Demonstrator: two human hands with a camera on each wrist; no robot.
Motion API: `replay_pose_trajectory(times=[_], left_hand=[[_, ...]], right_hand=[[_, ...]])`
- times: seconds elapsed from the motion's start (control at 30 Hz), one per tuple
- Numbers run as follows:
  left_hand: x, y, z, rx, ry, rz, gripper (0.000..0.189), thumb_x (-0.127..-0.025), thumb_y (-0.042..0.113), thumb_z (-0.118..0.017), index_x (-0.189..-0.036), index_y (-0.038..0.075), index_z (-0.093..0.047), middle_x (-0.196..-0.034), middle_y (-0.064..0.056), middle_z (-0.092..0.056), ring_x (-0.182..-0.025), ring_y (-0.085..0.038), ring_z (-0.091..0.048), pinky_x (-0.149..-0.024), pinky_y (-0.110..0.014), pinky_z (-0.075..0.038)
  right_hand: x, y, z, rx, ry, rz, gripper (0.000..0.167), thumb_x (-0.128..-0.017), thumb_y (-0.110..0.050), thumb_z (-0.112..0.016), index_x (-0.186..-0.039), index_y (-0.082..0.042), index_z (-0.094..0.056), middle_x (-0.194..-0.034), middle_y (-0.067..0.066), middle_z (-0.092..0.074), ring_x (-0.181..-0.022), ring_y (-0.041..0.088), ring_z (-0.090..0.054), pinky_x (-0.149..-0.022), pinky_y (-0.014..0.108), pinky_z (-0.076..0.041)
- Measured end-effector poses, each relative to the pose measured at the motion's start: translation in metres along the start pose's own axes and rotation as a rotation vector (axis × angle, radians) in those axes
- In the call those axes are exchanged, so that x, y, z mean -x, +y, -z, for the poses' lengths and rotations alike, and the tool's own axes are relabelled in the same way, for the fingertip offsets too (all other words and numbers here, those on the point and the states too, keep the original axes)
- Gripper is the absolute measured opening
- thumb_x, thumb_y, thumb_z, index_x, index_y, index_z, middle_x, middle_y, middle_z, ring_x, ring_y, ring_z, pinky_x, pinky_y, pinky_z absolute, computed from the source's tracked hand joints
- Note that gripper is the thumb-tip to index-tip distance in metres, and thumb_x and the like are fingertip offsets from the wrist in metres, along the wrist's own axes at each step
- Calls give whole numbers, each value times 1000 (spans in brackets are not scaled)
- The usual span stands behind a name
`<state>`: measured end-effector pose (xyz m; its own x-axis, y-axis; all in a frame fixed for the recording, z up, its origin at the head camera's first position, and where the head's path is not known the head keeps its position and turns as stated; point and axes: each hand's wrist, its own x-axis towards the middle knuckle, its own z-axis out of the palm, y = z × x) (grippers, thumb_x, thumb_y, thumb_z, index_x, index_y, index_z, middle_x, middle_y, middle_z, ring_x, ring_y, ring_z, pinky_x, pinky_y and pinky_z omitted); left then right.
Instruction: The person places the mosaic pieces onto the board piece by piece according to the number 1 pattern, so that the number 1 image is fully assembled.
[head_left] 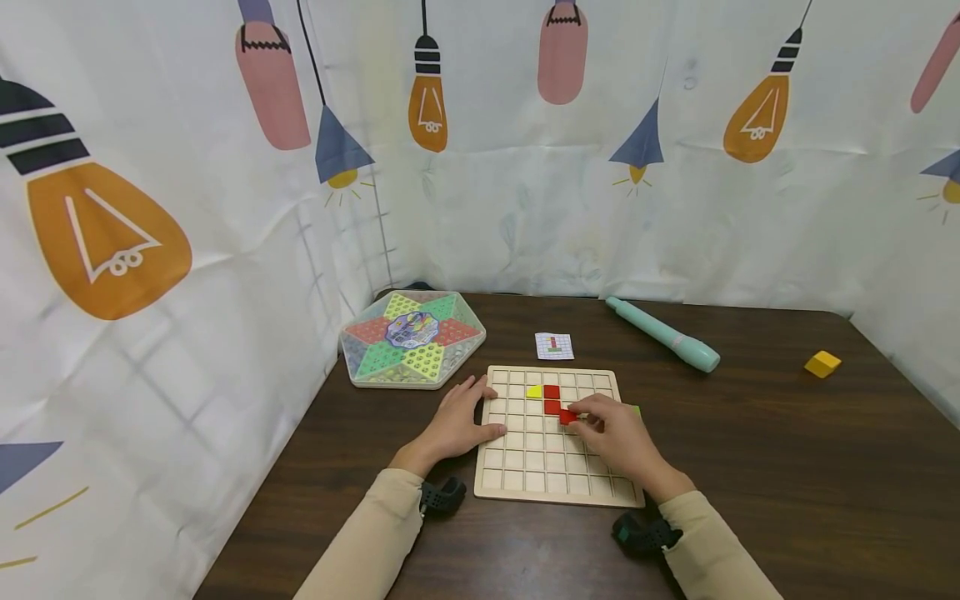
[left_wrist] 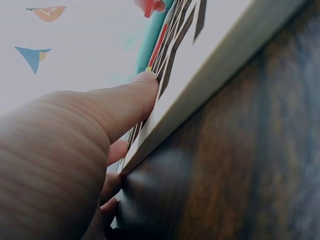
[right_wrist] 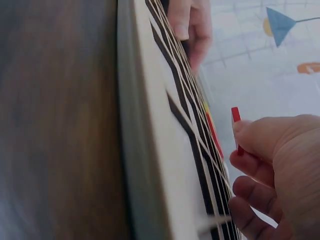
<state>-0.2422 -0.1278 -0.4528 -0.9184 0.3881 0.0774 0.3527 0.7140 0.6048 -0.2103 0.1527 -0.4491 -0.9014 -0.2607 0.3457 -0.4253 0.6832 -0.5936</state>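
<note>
Presently, the red square tile (head_left: 567, 417) is pinched in your right grip (head_left: 621, 433), nearly parallel to the wooden grid board (head_left: 534, 462) beneath, perhaps to ease laying it flat. Your left grip (head_left: 453, 422), unclenched, rests on the board's left edge, probably steadying it against the surface (head_left: 757, 458). The right wrist view shows the tile raised off the board, a gap the head view hides.

Solid red on the tile (head_left: 567, 417); dark grid over cream on the board (head_left: 525, 458); mint on the tube (head_left: 663, 335); red-green-yellow star on the box (head_left: 413, 337); brown grain on the desk (head_left: 787, 467); orange bulb print on white curtain (head_left: 510, 200).
</note>
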Motion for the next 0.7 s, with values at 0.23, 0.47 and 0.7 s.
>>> replay_pose_trajectory(times=[0.23, 0.47, 0.7], left_hand=[[0, 1, 0, -3, -3, 5, 54, -87, 37, -74, -130, 10, -55, -158, -14, -28, -148, -33, -18, -120, -51, -11], [1, 3, 1, 16, -12, 12, 55, -88, 36, -73, -131, 9, -55, -159, -15, -27, -148, -34, -17, -120, -52, -10], [2, 4, 2, 23, -12, 14, 54, -88, 35, -73, -131, 8, -55, -159, -16, -26, -148, -34, -16, -120, -52, -10]], right_hand=[[-1, -3, -9, 18, 3, 32, 23, -84, -14, -78, -107, -12, -75, -95, -7, -65, -72, 7, -53, -62, 22, -49], [0, -4, -16, 22, -11, 35, 23, -85, -16, -77, -108, -14, -75, -96, -9, -62, -72, 10, -47, -59, 23, -39], [0, -4, -20, 32, -2, 11, 20, -85, -16, -77, -105, -16, -75, -97, -10, -61, -74, 10, -48, -62, 23, -41]])
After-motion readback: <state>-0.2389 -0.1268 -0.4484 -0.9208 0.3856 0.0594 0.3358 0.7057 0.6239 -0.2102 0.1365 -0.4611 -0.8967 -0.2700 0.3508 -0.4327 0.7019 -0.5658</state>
